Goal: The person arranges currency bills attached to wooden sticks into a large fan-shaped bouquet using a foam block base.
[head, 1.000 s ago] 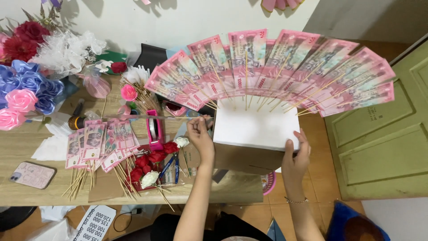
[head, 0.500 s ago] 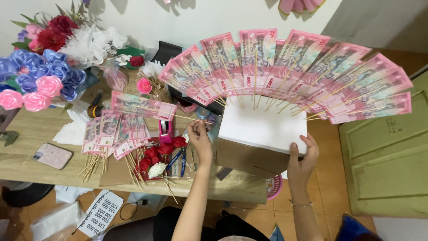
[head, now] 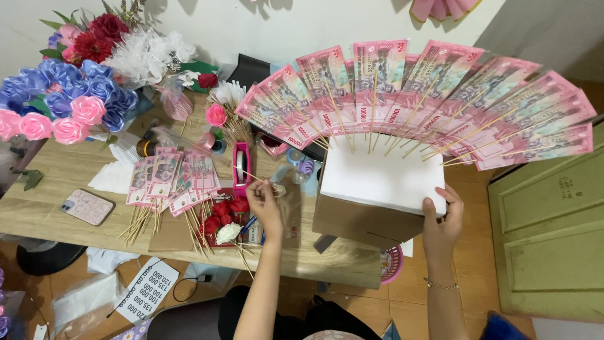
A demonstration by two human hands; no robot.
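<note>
At centre frame the left hand (head: 264, 200) pinches a thin wooden skewer (head: 246, 174) beside the pink tape dispenser (head: 240, 165) on the wooden worktop (head: 75, 173). The right hand (head: 441, 221), its grip clenched, grasps the lower right corner of the white foam block (head: 380, 177), which carries a fan of pink banknotes on sticks (head: 428, 94).

head view, steeply down, near
</note>
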